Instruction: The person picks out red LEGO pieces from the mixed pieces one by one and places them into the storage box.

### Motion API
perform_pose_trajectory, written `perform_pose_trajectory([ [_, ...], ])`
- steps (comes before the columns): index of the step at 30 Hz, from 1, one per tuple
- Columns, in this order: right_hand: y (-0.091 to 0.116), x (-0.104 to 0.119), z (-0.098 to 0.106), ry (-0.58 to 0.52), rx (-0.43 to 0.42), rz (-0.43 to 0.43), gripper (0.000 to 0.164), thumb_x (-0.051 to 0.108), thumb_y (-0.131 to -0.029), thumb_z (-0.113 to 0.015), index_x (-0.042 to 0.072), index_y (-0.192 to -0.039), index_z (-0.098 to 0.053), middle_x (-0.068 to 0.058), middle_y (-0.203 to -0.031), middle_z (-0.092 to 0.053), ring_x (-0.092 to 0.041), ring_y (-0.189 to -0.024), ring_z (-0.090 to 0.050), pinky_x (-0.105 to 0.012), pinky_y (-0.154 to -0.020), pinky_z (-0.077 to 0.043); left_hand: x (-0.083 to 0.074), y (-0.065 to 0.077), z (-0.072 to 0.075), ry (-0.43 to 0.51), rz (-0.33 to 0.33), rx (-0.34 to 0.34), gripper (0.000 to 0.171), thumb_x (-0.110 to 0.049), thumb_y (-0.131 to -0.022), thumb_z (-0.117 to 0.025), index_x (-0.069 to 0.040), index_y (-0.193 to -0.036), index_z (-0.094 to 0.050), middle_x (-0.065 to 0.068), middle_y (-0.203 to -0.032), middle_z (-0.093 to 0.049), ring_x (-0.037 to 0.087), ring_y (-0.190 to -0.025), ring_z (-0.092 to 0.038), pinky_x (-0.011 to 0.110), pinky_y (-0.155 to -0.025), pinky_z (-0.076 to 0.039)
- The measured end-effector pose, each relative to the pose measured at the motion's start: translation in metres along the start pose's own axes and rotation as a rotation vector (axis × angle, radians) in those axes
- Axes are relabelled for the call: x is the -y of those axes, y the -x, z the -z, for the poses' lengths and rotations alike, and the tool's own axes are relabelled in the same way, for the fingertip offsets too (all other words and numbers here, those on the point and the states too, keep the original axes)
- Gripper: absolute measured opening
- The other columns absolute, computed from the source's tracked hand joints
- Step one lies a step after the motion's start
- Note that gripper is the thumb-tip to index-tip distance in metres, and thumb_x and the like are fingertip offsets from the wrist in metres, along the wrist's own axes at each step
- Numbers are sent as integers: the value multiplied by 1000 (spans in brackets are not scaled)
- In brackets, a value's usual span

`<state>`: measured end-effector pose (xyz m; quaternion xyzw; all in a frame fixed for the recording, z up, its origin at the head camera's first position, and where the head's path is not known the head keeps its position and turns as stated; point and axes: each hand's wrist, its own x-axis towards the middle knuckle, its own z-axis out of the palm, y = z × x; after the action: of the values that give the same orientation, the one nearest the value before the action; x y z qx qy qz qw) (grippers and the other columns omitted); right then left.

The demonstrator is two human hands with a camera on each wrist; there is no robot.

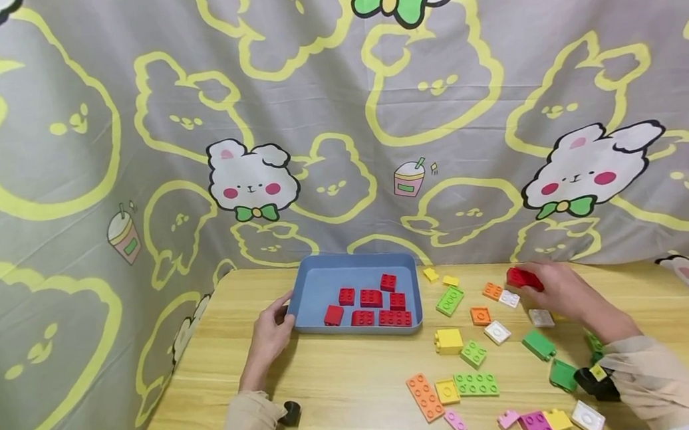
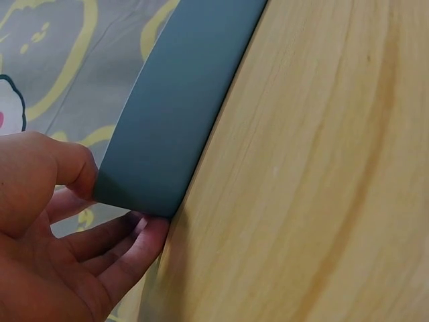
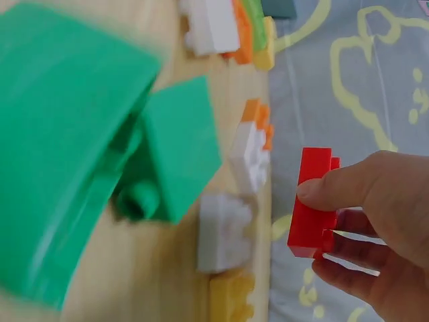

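Note:
My left hand (image 1: pixel 271 337) holds the blue tray (image 1: pixel 308 291) at its left side. In the left wrist view the thumb and fingers bend about the tray's (image 2: pixel 171 100) corner, at the rim and near the base. Several red bricks (image 1: pixel 371 298) lie inside the tray, toward its front and right. At the far right my right hand (image 1: pixel 566 293) pinches a red brick (image 3: pixel 310 201) between thumb and fingers, raised off the table; its studs face the palm. Below that hand sits a whitish translucent brick (image 1: pixel 541 318).
Loose bricks are spread right of the tray: orange (image 1: pixel 425 397), light green (image 1: pixel 476 384), yellow (image 1: pixel 449 341), dark green (image 1: pixel 539 344), white (image 1: pixel 588 418) and magenta (image 1: pixel 536 426). A patterned curtain (image 1: pixel 337 109) hangs behind and to the left of the wooden table (image 1: pixel 345 395).

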<state>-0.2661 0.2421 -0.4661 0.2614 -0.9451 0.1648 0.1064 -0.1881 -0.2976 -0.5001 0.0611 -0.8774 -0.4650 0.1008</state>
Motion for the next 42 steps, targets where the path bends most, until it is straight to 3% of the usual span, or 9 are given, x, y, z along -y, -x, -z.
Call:
perform_pose_trajectory([
  [4, -10, 13, 0, -11, 2, 3, 45, 10, -82, -84, -14, -117, -67, -18, -95, -68, -27, -77, -62, -43, -64, -53, 1, 0, -1, 8, 8, 9, 53, 2, -94, -55, -4, -147, -57, 26, -119, -69, 29, -98, -65, 27, -70, -50],
  [14, -42, 53, -9, -40, -6, 74, 39, 4, -85, -81, -11, -118, -67, -24, -105, -71, -34, -87, -67, -50, -74, -57, 1, 1, -1, 8, 8, -1, 53, 1, -93, -55, -4, -146, -57, 24, -116, -70, 28, -97, -66, 26, -72, -49],
  [29, -85, 115, -34, -119, -53, 207, 36, 9, -86, -82, -5, -117, -71, -16, -105, -73, -29, -89, -68, -45, -77, -58, 2, 4, -3, 45, 11, -15, 53, 3, -92, -54, -3, -145, -58, 26, -115, -70, 29, -94, -65, 25, -65, -49],
  [37, -103, 144, -48, -123, 8, 205, 36, 10, -88, -80, -5, -120, -71, -18, -112, -72, -33, -102, -69, -46, -88, -56, 2, 6, -2, 35, 34, 1, 54, 3, -93, -54, -4, -146, -57, 26, -118, -69, 27, -96, -64, 25, -66, -49],
  [42, -116, 159, -49, -145, 13, 215, 36, 8, -89, -78, -5, -121, -70, -18, -113, -71, -31, -98, -68, -44, -84, -57, -2, 1, 0, 31, 20, 9, 54, 2, -93, -54, -5, -147, -56, 27, -120, -68, 29, -95, -64, 26, -62, -49],
])
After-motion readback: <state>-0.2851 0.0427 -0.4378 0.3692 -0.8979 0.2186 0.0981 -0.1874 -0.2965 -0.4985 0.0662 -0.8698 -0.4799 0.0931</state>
